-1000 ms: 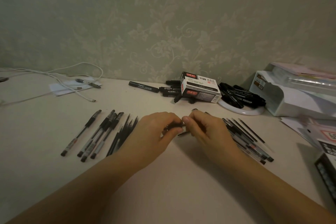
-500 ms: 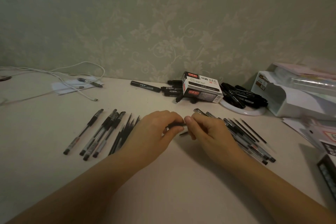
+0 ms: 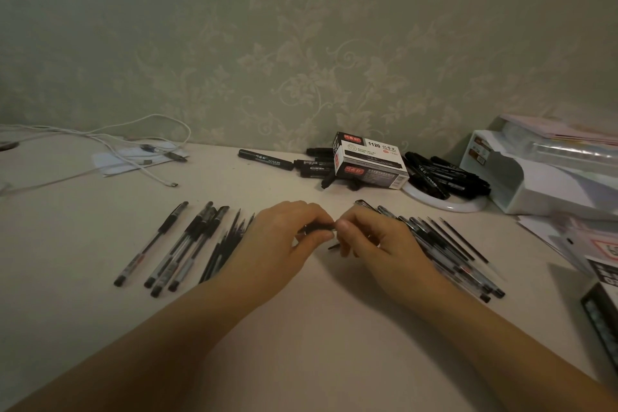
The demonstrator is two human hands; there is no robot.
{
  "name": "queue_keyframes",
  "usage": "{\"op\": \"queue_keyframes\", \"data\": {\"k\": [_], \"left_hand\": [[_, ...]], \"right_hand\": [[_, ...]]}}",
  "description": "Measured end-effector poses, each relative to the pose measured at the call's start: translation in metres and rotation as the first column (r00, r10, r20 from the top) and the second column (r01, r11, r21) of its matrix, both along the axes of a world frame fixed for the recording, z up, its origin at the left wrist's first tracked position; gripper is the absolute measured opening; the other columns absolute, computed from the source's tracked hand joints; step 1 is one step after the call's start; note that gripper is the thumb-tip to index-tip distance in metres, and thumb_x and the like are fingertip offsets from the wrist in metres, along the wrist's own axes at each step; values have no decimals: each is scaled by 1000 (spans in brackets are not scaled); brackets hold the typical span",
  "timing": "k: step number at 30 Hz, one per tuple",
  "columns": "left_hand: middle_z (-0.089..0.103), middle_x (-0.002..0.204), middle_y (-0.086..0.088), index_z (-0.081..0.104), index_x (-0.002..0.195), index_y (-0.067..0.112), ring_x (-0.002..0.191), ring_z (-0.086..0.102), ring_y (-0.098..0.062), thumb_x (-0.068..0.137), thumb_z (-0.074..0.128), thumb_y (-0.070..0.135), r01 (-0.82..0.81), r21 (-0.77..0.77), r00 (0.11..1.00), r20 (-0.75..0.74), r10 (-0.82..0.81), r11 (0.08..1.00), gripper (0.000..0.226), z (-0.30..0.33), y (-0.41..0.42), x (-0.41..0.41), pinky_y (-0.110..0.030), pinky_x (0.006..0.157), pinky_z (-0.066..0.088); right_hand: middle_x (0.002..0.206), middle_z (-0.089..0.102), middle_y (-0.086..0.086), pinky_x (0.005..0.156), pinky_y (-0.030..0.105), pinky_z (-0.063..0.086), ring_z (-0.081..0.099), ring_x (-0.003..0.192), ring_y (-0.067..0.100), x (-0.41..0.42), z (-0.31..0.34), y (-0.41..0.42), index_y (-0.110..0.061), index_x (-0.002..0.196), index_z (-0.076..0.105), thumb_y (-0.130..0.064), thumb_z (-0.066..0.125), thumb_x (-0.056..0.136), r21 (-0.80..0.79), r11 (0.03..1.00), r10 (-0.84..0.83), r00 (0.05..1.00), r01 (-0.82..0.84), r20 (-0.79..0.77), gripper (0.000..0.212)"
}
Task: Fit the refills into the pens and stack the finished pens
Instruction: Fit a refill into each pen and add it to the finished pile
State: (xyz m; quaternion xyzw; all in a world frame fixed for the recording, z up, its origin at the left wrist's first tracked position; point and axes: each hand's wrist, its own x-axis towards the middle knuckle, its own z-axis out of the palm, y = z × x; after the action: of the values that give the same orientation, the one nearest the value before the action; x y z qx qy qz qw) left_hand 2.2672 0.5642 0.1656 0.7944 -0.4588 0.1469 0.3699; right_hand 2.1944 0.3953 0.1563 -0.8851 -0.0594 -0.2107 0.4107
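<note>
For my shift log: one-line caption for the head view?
Both hands, left hand and right hand, pinch one pen between pen rows on the table.

A dark pen [image 3: 319, 228] is held level between the two hands at the middle of the table, mostly hidden by the fingers; only a short stretch of its barrel shows. To the left lie finished pens [image 3: 182, 246] with clear barrels and black caps, side by side and slanting, one set a little apart on the far left. Just right of them is a tight bunch of thin black refills [image 3: 224, 249]. On the right lies a heap of clear barrels [image 3: 449, 252], with a few loose refills along its far edge.
</note>
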Motion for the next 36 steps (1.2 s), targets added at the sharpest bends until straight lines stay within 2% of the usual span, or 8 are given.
{"op": "queue_keyframes", "data": {"k": [3, 8, 13, 15, 18, 20, 24, 36], "left_hand": [[67, 88, 10, 70, 99, 22, 82, 57, -4, 89, 65, 25, -17, -13, 1000, -13, 17, 1000, 12, -1, 0, 1, -9, 71, 40], [67, 83, 11, 72, 95, 22, 78, 57, -5, 86, 69, 24, -13, -47, 999, 48, 16, 999, 9, 0, -1, 2, -14, 69, 43], [68, 86, 7, 71, 98, 20, 80, 60, -8, 87, 68, 24, -40, -66, 999, 26, 41, 997, 12, -1, -2, 0, -25, 73, 50], [69, 89, 5, 71, 100, 19, 82, 60, -8, 89, 66, 25, -76, -39, 997, -8, 75, 996, 14, -3, -1, 2, -25, 76, 50], [68, 96, 3, 69, 107, 19, 86, 60, -8, 93, 60, 23, -140, -7, 989, -57, 140, 990, 17, -5, 2, 6, -20, 80, 48], [67, 99, 2, 67, 110, 18, 88, 60, -10, 94, 57, 20, -165, -3, 983, -80, 164, 986, 19, -6, 3, 8, -20, 82, 48], [60, 100, 5, 67, 111, 21, 88, 55, -7, 95, 57, 20, -150, 50, 987, -57, 153, 987, 20, -8, 3, 10, -12, 78, 42], [58, 99, 6, 68, 113, 23, 90, 54, -7, 95, 56, 22, -109, 100, 993, -37, 113, 989, 21, -9, 4, 11, -25, 83, 46]], "right_hand": [[77, 66, -12, 64, 12, 43, 60, 74, 4, 0, 1, 1, -27, 92, 65, -30, 53, 99, -26, 1000, -11, 1000, 11, 0, 14], [70, 58, -9, 62, 13, 41, 52, 67, 2, 0, 5, -2, -21, 87, 66, -26, 53, 100, 13, 1000, 10, 1000, -10, 8, 19], [76, 64, -14, 68, 13, 45, 60, 78, 2, 2, 1, 1, -28, 92, 69, -47, 42, 97, 37, 998, -56, 998, 56, -3, 33], [92, 65, -15, 80, 23, 44, 58, 91, 5, 4, -2, -2, -28, 106, 70, -45, 37, 100, -152, 977, -148, 989, 151, 28, 38], [119, 56, -10, 89, 30, 33, 46, 110, 14, 4, -7, -8, -30, 124, 65, -37, 51, 100, -591, 769, -247, 966, 242, 74, 29], [124, 53, -12, 88, 30, 28, 42, 116, 14, 4, -10, -9, -33, 124, 64, -40, 53, 99, -670, 714, -239, 970, 203, 40, 28], [119, 57, -12, 86, 27, 26, 44, 114, 14, 3, -9, -5, -27, 113, 66, -31, 55, 99, -631, 753, -200, 979, 184, 46, 18], [100, 62, -8, 83, 34, 43, 53, 94, 13, 5, -4, -5, -19, 105, 66, -18, 56, 98, -379, 903, -164, 978, 202, 131, 12]]}}
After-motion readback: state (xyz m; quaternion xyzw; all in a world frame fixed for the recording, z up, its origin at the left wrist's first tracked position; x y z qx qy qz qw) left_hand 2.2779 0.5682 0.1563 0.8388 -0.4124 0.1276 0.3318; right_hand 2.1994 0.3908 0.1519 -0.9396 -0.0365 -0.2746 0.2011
